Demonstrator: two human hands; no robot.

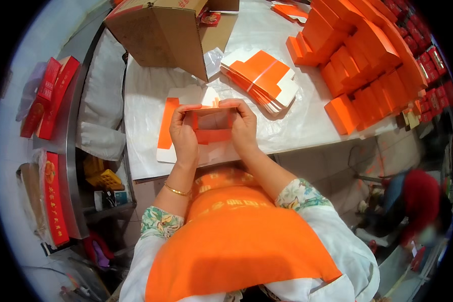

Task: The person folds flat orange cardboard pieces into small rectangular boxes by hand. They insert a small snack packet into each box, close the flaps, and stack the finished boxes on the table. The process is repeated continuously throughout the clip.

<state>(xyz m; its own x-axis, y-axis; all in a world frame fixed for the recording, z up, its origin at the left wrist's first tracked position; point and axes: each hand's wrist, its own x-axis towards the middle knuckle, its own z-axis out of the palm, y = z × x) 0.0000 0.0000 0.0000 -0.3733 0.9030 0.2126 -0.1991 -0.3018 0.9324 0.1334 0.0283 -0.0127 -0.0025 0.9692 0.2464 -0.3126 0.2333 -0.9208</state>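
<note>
Orange card outside and pale inside, a small open rectangular carton (pixel 214 136) is held just over the near part of a table covered in white plastic sheeting (pixel 297 136), the left hand (pixel 185 135) with fingers curled round its left end and the right hand (pixel 244 128) likewise gripping its right end. Beside the left hand lies a flat orange-and-white carton blank (pixel 167 123). Farther back are 1 large brown cardboard box (pixel 158 38), a stack of flat orange-and-white cartons (pixel 261 75) and, at right, piled orange rectangular boxes (pixel 355 65).

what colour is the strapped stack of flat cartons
The strapped stack is orange and white, in the head view.
</note>
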